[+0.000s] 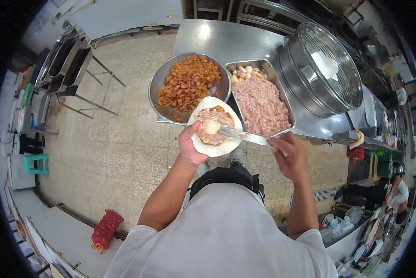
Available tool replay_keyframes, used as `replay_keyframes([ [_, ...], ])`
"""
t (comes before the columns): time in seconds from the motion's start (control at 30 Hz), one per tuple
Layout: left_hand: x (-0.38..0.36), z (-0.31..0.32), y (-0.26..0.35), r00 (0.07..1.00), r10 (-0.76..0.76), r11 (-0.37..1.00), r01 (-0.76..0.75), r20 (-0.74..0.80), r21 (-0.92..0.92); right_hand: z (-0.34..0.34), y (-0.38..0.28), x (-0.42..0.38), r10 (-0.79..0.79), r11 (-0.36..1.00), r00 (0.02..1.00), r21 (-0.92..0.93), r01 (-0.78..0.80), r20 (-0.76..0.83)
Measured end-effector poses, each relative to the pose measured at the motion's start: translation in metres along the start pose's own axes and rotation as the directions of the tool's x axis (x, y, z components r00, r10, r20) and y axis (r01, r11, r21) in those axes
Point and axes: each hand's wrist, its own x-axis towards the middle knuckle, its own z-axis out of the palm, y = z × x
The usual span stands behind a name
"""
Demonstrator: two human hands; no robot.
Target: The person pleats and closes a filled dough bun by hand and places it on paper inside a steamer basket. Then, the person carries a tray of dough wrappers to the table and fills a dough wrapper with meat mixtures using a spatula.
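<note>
My left hand (191, 147) holds up a round white dough wrapper (225, 148) from its left and lower edge. Pinkish minced meat and some brown filling (218, 112) lie on the dough, with a pale round piece (211, 126) like an egg in the middle. My right hand (290, 156) grips a flat metal spatula (253, 137), whose tip touches the filling beside that piece. Just beyond the dough stand a steel bowl (152, 91) of brown chunky filling (188, 83) and a metal tray (277, 79) with raw minced meat (263, 104) and several pale egg-like pieces (245, 72).
Stacked steel steamers (305, 78) stand on the right of the steel table (217, 37). A metal rack (73, 69) and a turquoise stool (36, 164) are on the left. A red net sack (107, 228) lies on the floor. Another person (398, 194) is at far right.
</note>
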Motion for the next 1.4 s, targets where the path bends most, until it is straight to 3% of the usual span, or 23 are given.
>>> replay_keyframes([
  [0.1,0.007,-0.008,-0.004,1.000,0.001,1.000,0.000,-0.008,0.013,0.010,0.010,-0.004,-0.035,0.999,0.998,0.044,0.033,0.045],
  [0.17,0.008,-0.012,-0.006,0.996,0.083,0.991,-0.077,-0.045,0.106,-0.006,0.018,-0.005,0.034,0.998,0.994,-0.050,-0.029,0.105],
  [0.3,0.005,-0.009,-0.001,0.984,0.175,0.984,-0.175,0.014,0.014,-0.032,0.044,0.017,0.120,0.992,0.985,-0.052,-0.114,0.125],
  [0.37,0.002,-0.021,-0.002,0.966,0.249,0.966,-0.243,-0.066,0.084,-0.008,0.085,0.030,0.181,0.935,0.983,-0.312,-0.167,0.016],
  [0.43,0.001,-0.022,-0.006,0.961,0.265,0.964,-0.261,-0.083,0.058,0.026,0.130,0.043,0.187,0.919,0.980,-0.364,-0.152,0.063],
  [0.5,-0.006,-0.023,-0.015,0.970,0.241,0.968,-0.242,0.017,0.070,0.048,0.138,0.061,0.202,0.902,0.974,-0.408,-0.144,0.102],
  [0.53,-0.010,-0.023,-0.019,0.976,0.218,0.975,-0.217,-0.005,0.042,0.057,0.138,0.064,0.227,0.878,0.964,-0.458,-0.139,0.141],
  [0.63,-0.017,-0.015,-0.033,0.961,0.277,0.947,-0.276,0.012,0.163,0.068,0.140,0.066,0.162,0.918,0.958,-0.393,-0.058,0.237],
  [0.9,-0.029,-0.006,-0.064,0.930,0.352,0.933,-0.338,-0.111,0.128,0.072,0.162,0.055,0.071,0.987,0.973,-0.156,-0.036,0.219],
  [1.0,-0.024,-0.013,-0.070,0.930,0.342,0.936,-0.326,-0.136,0.130,0.068,0.175,0.051,0.056,0.998,0.991,0.001,-0.057,0.125],
  [1.07,-0.017,-0.020,-0.071,0.941,0.312,0.944,-0.293,-0.127,0.148,0.060,0.175,0.051,0.229,0.952,0.956,0.162,-0.259,0.184],
  [1.17,-0.006,-0.025,-0.066,0.965,0.240,0.962,-0.221,-0.109,0.159,0.046,0.177,0.047,0.251,0.919,0.957,0.275,-0.282,0.144],
  [1.23,0.002,-0.024,-0.063,0.959,0.246,0.964,-0.227,-0.138,0.141,0.024,0.164,0.047,0.317,0.863,0.927,0.346,-0.369,0.199],
  [1.33,0.016,-0.020,-0.054,0.984,0.148,0.970,-0.126,-0.094,0.207,-0.010,0.132,0.042,0.117,0.949,0.993,0.290,-0.121,0.030],
  [1.37,0.019,-0.019,-0.051,0.987,0.136,0.972,-0.116,-0.086,0.202,-0.023,0.117,0.043,0.124,0.952,0.992,0.281,-0.125,0.021],
  [1.4,0.022,-0.018,-0.049,0.992,0.110,0.971,-0.093,-0.065,0.219,-0.036,0.100,0.044,0.027,0.971,0.998,0.235,-0.038,0.050],
])
